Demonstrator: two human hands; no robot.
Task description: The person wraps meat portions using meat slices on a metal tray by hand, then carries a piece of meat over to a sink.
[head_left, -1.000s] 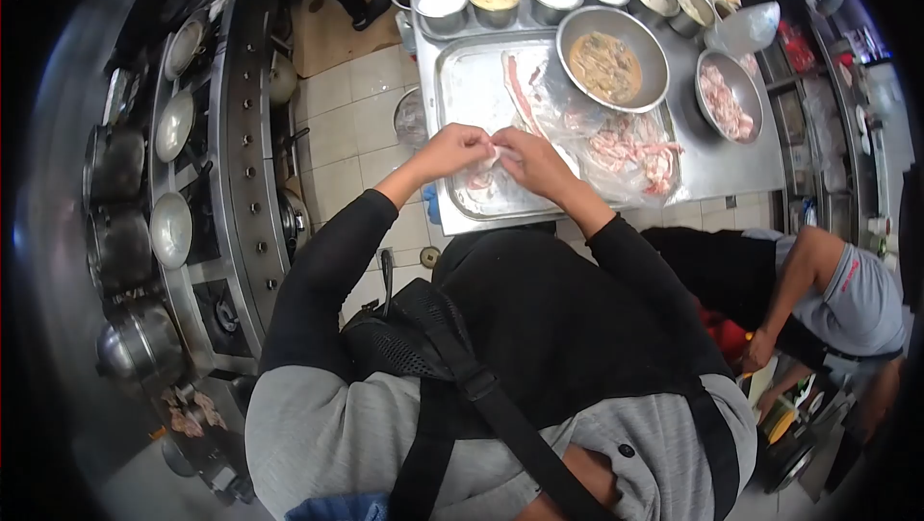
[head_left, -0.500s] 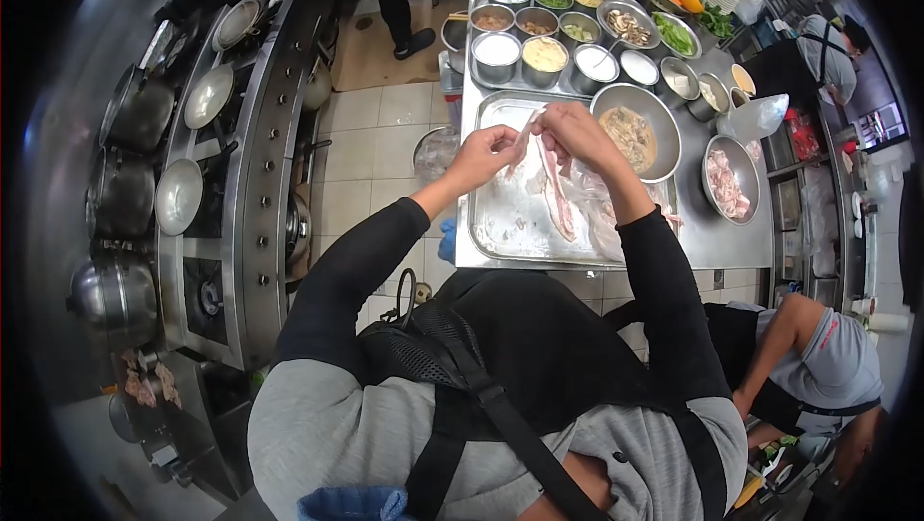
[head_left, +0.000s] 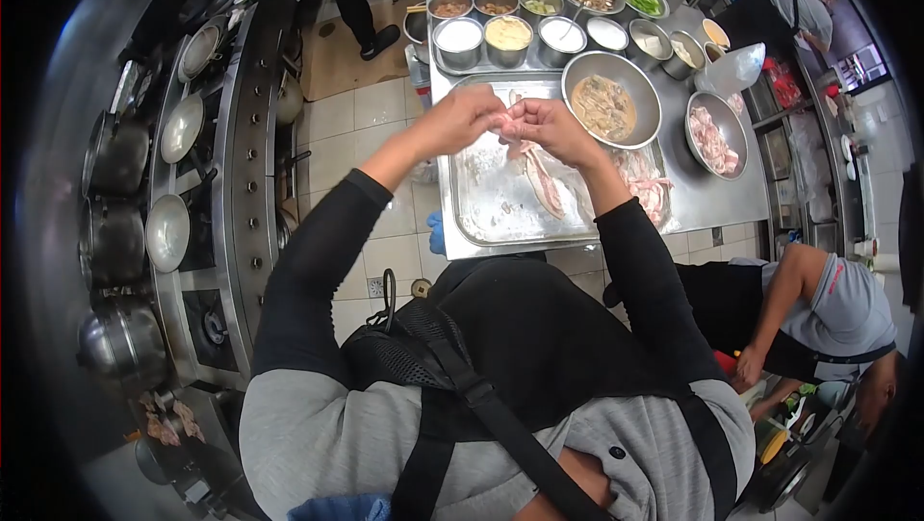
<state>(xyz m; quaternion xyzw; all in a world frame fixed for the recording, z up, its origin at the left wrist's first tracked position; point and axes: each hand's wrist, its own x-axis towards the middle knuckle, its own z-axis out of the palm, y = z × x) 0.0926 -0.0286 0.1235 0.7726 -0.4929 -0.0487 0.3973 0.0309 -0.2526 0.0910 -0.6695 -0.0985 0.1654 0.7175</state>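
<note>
The steel table (head_left: 717, 203) is topped by a tray (head_left: 491, 218), partly covered in view by a metal bowl (head_left: 649, 98). Over the tray, the left hand (head_left: 462, 124) and right hand (head_left: 553, 129) are held with fingertips together, and a pale pink scrap of meat (head_left: 503, 123) is pinched between them. Below the right hand, a meat strip (head_left: 543, 186) is seen; whether the two are joined cannot be told. Compared with half a second ago, the hands are drawn closer and the scrap is more hidden.

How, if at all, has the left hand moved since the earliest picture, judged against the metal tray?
Yes: the left hand has moved forward, and now shows nearer the far rim of the metal tray than the near one.
</note>
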